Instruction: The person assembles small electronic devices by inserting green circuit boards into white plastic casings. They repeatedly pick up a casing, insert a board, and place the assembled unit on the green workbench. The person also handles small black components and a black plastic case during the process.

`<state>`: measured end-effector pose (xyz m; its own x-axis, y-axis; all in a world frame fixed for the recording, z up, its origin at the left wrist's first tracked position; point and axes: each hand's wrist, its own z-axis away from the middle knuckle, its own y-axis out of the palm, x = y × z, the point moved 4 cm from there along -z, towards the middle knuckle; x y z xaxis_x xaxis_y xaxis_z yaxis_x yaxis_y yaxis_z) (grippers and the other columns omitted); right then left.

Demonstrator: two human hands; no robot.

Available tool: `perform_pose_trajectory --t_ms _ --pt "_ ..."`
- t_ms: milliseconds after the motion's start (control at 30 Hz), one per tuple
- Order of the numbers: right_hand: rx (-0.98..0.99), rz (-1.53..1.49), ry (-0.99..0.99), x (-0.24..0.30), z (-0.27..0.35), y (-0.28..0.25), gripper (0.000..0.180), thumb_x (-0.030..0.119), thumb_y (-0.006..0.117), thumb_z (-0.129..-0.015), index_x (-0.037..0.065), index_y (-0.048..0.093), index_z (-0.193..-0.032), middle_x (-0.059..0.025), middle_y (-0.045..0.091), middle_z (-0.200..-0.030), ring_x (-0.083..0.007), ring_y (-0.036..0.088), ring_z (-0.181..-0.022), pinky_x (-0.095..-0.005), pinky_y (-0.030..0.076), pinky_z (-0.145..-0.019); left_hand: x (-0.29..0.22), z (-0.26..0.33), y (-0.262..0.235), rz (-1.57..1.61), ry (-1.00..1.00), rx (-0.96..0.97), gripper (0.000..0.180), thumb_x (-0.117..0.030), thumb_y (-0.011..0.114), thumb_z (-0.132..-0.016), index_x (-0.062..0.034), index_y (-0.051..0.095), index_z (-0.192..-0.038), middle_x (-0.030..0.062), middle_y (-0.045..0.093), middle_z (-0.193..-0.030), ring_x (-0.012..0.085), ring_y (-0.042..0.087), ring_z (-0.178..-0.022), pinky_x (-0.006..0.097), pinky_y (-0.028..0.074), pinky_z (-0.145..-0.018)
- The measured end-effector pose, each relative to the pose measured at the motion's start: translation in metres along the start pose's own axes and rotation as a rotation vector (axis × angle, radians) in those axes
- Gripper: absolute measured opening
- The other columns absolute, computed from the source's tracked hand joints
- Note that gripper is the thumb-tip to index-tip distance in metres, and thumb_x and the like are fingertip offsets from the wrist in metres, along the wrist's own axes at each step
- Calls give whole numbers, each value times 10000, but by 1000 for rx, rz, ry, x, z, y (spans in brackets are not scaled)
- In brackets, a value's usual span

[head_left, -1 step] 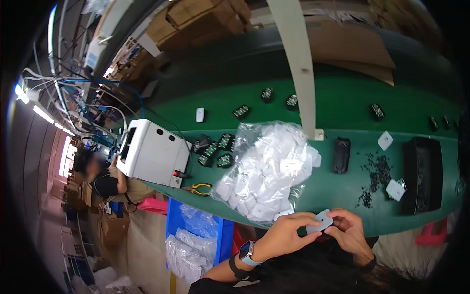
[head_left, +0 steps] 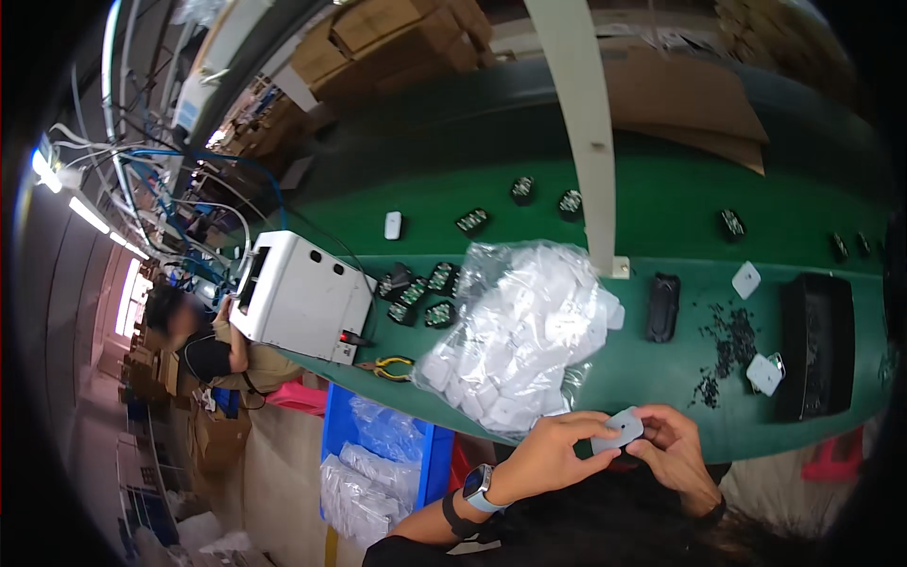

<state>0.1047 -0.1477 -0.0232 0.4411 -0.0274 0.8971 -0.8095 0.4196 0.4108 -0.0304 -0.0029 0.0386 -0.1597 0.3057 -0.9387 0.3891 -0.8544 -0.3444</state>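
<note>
Between my two hands, at the near edge of the green bench, is a small white plastic cover with rounded corners and a dark hole. My left hand pinches its left side with thumb and fingers. My right hand grips its right end, and the fingertips hide part of it. Just beyond my left hand lies a clear plastic bag full of similar white covers. Off to the right, a pile of small black parts is scattered on the bench, with a loose white cover beside it.
A black bin stands at the right and a black case beyond the bag. Left are a white machine, pliers and several circuit-board blocks. A post rises mid-bench; a blue crate sits below. A person sits far left.
The bench and its things appear slightly lower and to the right, as the view has shifted. Both hands keep nearly the same hold on the white cover.
</note>
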Motion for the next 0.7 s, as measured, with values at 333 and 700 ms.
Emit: perform_pose_trajectory --t_ms 333,700 --pt "-337 211 -6 13 -4 -38 308 -81 730 -820 -3 606 -1090 -79 662 -1050 -121 609 -931 -271 502 -870 118 -95 -290 -640 -56 -1058 275 -212 841 -835 33 765 -935 136 749 -749 144 696 -663 287 532 -621" --pt "-109 242 41 -22 14 -85 148 -21 703 -956 2 654 -1093 -51 708 -1017 -111 670 -950 -256 539 -849 210 -204 -309 -782 -270 -938 254 -234 766 -826 0 731 -920 249 736 -943 447 713 -907 521 579 -839"
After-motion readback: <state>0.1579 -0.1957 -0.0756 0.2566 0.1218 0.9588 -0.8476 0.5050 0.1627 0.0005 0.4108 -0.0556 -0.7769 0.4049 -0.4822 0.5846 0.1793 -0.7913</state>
